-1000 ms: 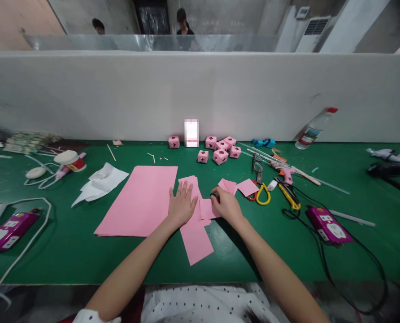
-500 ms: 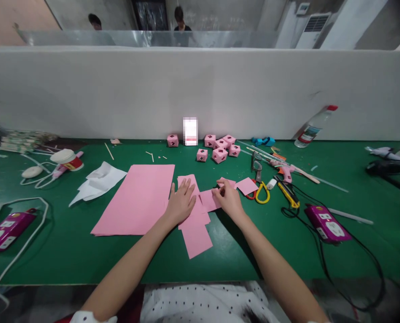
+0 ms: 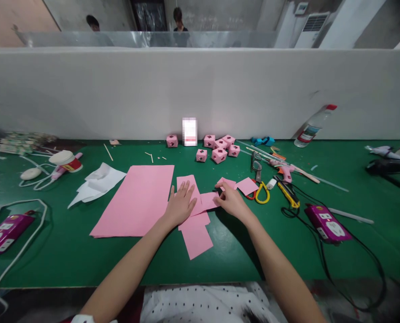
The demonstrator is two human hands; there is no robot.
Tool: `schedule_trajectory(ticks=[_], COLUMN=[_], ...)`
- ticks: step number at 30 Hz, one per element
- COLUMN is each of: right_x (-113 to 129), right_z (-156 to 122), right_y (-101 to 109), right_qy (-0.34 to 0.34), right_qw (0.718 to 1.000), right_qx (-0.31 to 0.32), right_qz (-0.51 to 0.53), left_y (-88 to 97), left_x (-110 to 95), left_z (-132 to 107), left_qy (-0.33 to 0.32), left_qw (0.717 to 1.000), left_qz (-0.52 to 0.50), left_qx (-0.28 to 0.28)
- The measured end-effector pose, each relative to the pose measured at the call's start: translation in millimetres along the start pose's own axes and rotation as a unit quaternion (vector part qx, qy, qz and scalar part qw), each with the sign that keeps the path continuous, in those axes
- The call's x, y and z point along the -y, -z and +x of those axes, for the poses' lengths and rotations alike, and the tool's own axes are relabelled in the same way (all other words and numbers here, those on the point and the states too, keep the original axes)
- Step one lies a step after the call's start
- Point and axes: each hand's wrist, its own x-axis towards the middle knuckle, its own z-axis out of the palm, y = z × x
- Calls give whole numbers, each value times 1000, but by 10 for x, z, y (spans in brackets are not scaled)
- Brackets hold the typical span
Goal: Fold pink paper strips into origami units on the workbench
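Left hand (image 3: 180, 204): while fingers spread open, it rests on pink paper pieces (image 3: 196, 240) toward the bench's (image 3: 62, 264) front edge.
Right hand (image 3: 232, 202): curled at one piece's right end; grip unclear.

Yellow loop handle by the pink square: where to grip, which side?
Probably pinch the yellow loop handle at its rounded near end, with the right hand, coming from the person's side. That end faces the person and nothing lies over it. The red handle on its left is partly under the pink square, so approaching there could disturb the paper.
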Motion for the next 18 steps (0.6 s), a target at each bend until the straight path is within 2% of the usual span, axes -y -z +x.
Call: schedule_trajectory(ticks=[6,8,12,14,16,18], right_x=[-78,-95,-30,30,81,115], right_z=[25,35,30,18,5,-7], right_y=[95,120,95,58,25,3], right_qy=[6,13,57,72,76,71], right_qw=[998,998,987,974,963,957], right_qx=[-59,-69,-53,-34,-22,-20], right_qz=[-37,-2,143,213,258,282], left_y=[-30,-19,115,222,322,388], left_x=[2,1,-23,-60,-111,-166], left_z=[-1,2,15,15,2,-24], left_qy=[-1,-1,-25,-58,-77,-57], left_qw=[1000,999,991,977,951,927], left_qz=[-19,-38,-117,-191,-287,-357], left_qx=[-13,-17,-52,-73,-83,-94])
